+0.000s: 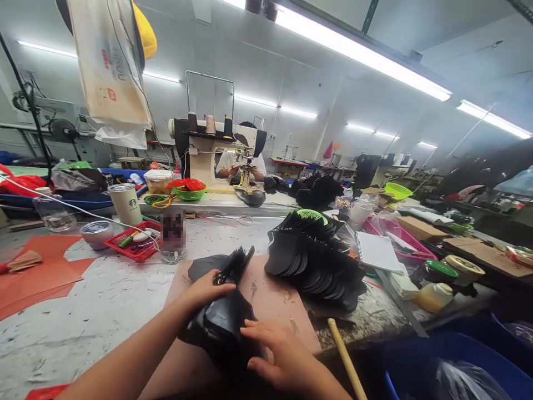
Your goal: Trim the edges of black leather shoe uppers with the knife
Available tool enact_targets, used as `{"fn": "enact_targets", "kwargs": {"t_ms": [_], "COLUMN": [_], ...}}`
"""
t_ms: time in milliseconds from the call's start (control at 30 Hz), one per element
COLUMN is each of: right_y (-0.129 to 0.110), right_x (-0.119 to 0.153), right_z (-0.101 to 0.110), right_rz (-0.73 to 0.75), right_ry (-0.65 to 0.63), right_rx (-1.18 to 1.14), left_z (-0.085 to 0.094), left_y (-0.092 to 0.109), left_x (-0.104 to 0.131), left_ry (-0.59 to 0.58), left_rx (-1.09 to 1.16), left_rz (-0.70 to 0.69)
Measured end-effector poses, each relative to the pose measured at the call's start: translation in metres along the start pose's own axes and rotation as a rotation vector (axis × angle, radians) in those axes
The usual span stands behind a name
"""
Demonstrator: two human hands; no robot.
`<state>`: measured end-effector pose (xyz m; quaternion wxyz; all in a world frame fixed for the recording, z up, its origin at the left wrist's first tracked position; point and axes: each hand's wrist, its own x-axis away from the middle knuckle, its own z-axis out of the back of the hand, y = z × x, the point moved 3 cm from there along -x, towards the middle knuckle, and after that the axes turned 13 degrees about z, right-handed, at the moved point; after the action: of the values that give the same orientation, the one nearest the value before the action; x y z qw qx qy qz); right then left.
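Black leather-like pieces (227, 316) lie bunched and folded before me on a pinkish board (287, 311). My left hand (210, 289) grips them at their far side, with the thumb stretched over the top and the other fingers partly hidden. Several thin black edges stand up just beyond it. My right hand (278, 347) has its fingers apart, the fingertips against the right side of the shiny black bundle. Right of the board's middle, a large fanned stack of black cut pieces (312, 266) overlaps the board.
A wooden handle (343, 355) sticks out at the table's front edge. Left are a red basket (135, 244), a cream tumbler (125, 203) and orange sheets (41, 272). A notebook (378, 253) and jars (435, 297) stand right. A sewing machine (216, 144) and a person are ahead.
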<state>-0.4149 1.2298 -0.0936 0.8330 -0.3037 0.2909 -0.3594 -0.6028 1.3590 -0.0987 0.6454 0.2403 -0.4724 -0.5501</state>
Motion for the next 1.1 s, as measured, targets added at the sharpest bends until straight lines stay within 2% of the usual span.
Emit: {"fn": "enact_targets", "kwargs": {"t_ms": [100,167,233,367,433,467,500,567,733,800,900,1100], "right_y": [-0.003,0.003,0.015,0.044,0.058,0.065,0.072,0.086,0.108,0.110,0.110,0.113], "right_x": [-0.001,0.003,0.008,0.023,0.032,0.037,0.042,0.056,0.089,0.094,0.090,0.078], "right_z": [-0.002,0.000,0.006,0.022,0.029,0.031,0.034,0.040,0.050,0.050,0.047,0.041], "right_rz": [0.009,0.000,-0.032,-0.112,-0.147,-0.171,-0.197,-0.252,-0.332,-0.319,-0.288,-0.216], "right_ry": [-0.031,-0.045,-0.002,0.147,0.191,0.207,0.222,0.258,0.277,0.258,0.268,0.286], "right_rx": [0.003,-0.018,-0.014,0.044,0.072,0.092,0.116,0.175,0.296,0.324,0.371,0.448], "left_z": [0.008,0.021,0.039,0.071,0.076,0.074,0.069,0.053,0.001,-0.009,-0.011,0.000], "left_y": [0.015,0.032,0.057,0.123,0.144,0.148,0.146,0.125,0.035,0.012,0.002,0.014], "left_x": [-0.002,-0.005,-0.009,-0.018,-0.022,-0.025,-0.027,-0.033,-0.040,-0.041,-0.042,-0.035], "left_ry": [0.000,0.024,0.058,0.179,0.275,0.319,0.356,0.392,0.311,0.306,0.324,0.365], "left_rx": [-0.160,-0.278,-0.405,-0.666,-0.800,-0.856,-0.903,-0.961,-1.039,-1.028,-0.949,-0.818], "left_rz": [-0.052,-0.099,-0.168,-0.357,-0.456,-0.496,-0.526,-0.563,-0.617,-0.625,-0.637,-0.642]}}
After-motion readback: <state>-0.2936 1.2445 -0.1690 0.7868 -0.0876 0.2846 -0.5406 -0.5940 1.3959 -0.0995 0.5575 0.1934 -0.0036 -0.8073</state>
